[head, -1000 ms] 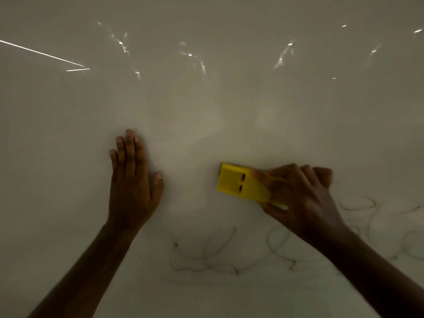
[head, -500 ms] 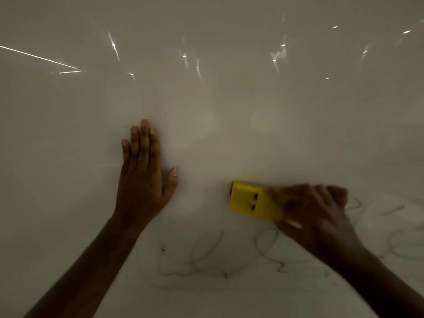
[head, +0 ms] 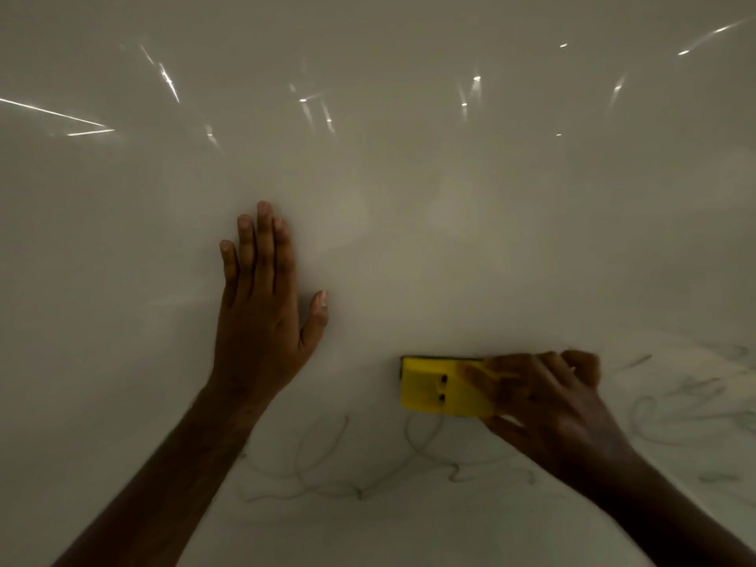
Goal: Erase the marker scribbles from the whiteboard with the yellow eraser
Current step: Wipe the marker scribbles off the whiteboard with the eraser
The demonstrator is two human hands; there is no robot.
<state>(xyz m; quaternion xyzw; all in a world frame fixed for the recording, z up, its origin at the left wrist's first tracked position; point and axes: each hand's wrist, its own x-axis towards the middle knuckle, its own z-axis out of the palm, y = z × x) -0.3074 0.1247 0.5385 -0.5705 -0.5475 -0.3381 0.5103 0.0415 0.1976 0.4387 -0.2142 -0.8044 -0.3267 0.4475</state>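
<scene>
A glossy whiteboard point(head: 409, 198) fills the whole view. My right hand point(head: 548, 407) grips the yellow eraser point(head: 433, 388) by its right end and presses it flat on the board, with the hand blurred by motion. Thin grey marker scribbles point(head: 347, 472) loop just below the eraser, and more scribbles point(head: 687, 407) spread to the right of my right hand. My left hand point(head: 266, 308) lies flat on the board to the left of the eraser, fingers straight and pointing up, holding nothing.
Bright streaks of reflected light point(head: 169, 81) dot the upper part of the board. The board above both hands shows no marks. No frame or edge of the board is in view.
My right hand and the eraser have moved down and a little right toward the lower scribbles. My left hand appears shifted right in the view.
</scene>
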